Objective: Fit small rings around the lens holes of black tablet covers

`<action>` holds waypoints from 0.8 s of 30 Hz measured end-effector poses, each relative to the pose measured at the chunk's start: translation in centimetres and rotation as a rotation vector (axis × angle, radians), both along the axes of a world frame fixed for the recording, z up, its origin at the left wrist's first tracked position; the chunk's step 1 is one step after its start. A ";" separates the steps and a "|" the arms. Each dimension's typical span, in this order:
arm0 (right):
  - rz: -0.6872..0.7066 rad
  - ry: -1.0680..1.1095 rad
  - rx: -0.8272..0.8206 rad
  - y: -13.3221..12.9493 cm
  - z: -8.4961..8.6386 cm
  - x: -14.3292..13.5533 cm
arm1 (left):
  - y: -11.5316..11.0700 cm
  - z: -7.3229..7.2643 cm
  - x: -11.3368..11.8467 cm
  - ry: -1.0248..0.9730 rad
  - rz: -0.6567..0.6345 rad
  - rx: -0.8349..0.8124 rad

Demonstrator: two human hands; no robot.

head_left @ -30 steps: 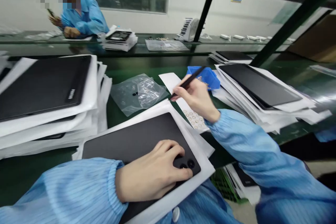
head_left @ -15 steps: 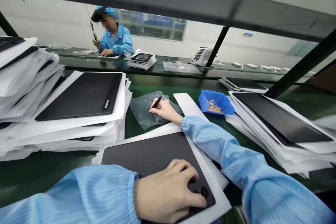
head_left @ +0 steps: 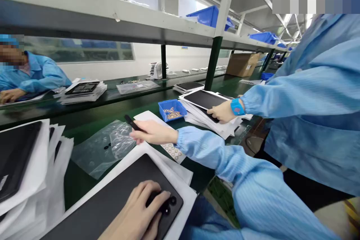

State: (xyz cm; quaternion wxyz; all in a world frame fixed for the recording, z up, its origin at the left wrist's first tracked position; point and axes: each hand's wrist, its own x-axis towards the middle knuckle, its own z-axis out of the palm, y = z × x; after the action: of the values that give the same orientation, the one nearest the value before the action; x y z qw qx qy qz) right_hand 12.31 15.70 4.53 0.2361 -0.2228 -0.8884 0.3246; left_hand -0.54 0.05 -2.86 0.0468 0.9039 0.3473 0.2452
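A black tablet back panel (head_left: pixel 118 191) lies on white sheets in front of me, with round camera rings (head_left: pixel 170 204) near its right corner. My left hand (head_left: pixel 137 210) presses on that panel, fingers bent and close to the rings. Above the panel, my right hand (head_left: pixel 152 132) grips a black pen-shaped tool (head_left: pixel 133 123), its tip pointing up and left. Under and left of this hand is a clear plastic bag (head_left: pixel 98 153) with small black pieces on it. A white strip with round stickers (head_left: pixel 173 152) lies partly hidden behind my right wrist.
A blue bin (head_left: pixel 173 108) of small ring-shaped parts stands beyond my right arm. Stacked panels (head_left: pixel 25 157) rise at left. On the right, a co-worker's hand (head_left: pixel 223 111) touches another panel stack (head_left: pixel 201 99). A shelf (head_left: pixel 135 18) and post (head_left: pixel 213 62) cross overhead; another person sits far left.
The view has swung right, bringing a standing co-worker into sight. My right hand has lifted off the plastic bag with the pen-shaped tool. My left hand stays on the panel.
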 end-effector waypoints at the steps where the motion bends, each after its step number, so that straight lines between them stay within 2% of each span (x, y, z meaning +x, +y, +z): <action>1: -0.012 -0.029 0.043 -0.6 -0.3 1.3 | 0.5 -0.1 -0.4 0.015 0.017 0.033; 4: -0.066 -0.120 0.179 -2.4 -1.9 4.5 | 2.5 -0.6 -2.4 0.046 0.149 0.164; 6: -0.091 -0.159 0.176 -3.7 -3.3 6.0 | 3.9 -0.8 -3.8 0.031 0.296 0.213; 9: -0.153 -0.175 0.061 -5.3 -5.0 7.5 | 5.1 -0.9 -5.1 0.022 0.491 0.099; 12: -0.262 -0.143 -0.022 -6.1 -5.9 8.2 | 5.1 -0.7 -5.3 0.057 0.583 -0.046; 15: -0.348 -0.137 -0.038 -5.9 -6.1 8.2 | 5.2 -0.4 -5.4 0.087 0.676 -0.090; 18: -0.361 -0.188 -0.093 -5.6 -6.3 7.7 | 5.5 -0.2 -5.8 0.086 0.722 -0.127; 22: -0.426 -0.202 -0.143 -5.6 -6.7 7.4 | 5.8 0.2 -5.9 0.055 0.670 -0.145; 24: -0.415 -0.218 -0.151 -5.7 -6.8 7.5 | 5.7 0.4 -5.6 0.041 0.653 -0.116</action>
State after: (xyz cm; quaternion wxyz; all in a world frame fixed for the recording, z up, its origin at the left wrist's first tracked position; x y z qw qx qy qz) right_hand 19.81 10.03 -2.27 0.1832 -0.4512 -0.8171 0.3085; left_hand -6.11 5.74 -2.45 0.0099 0.7454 0.6330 0.2087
